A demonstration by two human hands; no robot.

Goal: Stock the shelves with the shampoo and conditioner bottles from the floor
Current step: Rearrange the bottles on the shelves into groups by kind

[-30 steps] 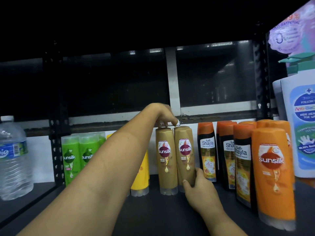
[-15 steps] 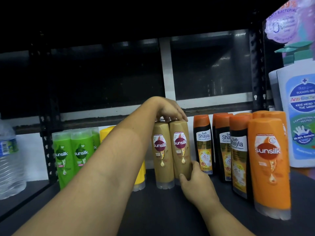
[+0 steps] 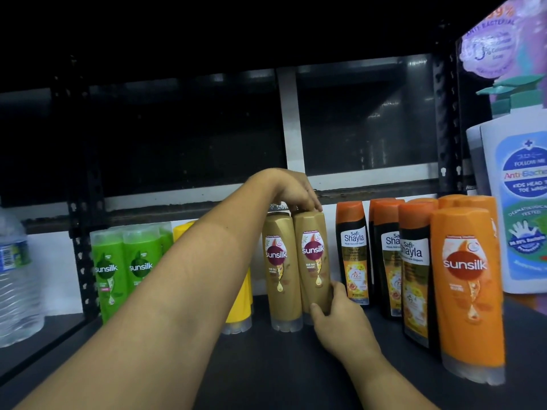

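Little has shifted over the last second. The left hand (image 3: 291, 192) now lies with its fingers curled over the rounded top of the right gold bottle (image 3: 313, 261), a tall gold-brown plastic Sunsilk bottle. The right hand (image 3: 340, 324) has crept slightly up its lower body. The gap to the black plastic Safi Shayla bottle with orange cap (image 3: 353, 253) looks a touch wider, though the view drifted too, so part of that may be the camera.

Reading: the bottle is already on the dark shelf board (image 3: 266, 365). Step in hand is squaring it against its twin, the left gold bottle (image 3: 278, 270), not placing. Probably near release.

Grip: right thumb (image 3: 315, 309) on the front face low down, other fingers wrapped round the far side, mostly hidden. Left fingertips (image 3: 310, 204) bear on the top; left thumb not visible.

Position: directly under the left fingertips, rising just above the right thumb. It touches the left gold bottle on the side away from the right fingers.

Orientation: long axis vertical, near upright; any slight lean could be the lens. Translucent cap end down on the shelf, rounded end up, label facing the camera
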